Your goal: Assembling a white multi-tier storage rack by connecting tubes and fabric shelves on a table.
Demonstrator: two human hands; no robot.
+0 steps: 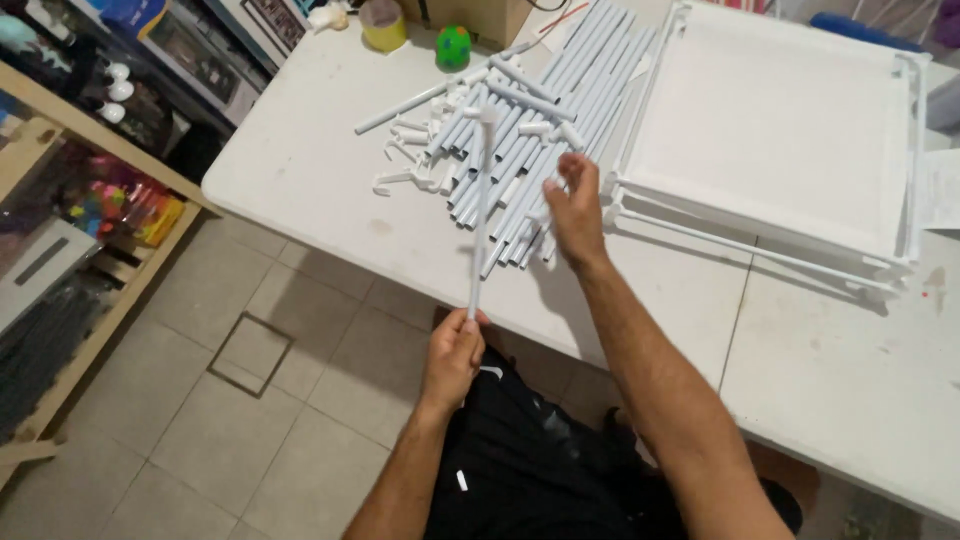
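One pole held, many more piled on the worktop [330,170].
Left hand [453,355] grips one white pole [481,210] upright; right hand [573,210], fingers spread open, touches the pole pile [545,120] beside stacked white frames [775,130].

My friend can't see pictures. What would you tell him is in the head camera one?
A person's left hand holds a thin white tube upright by its bottom end, while the right hand reaches into a pile of white tubes on a white table. Stacked white shelf frames lie beside the pile.
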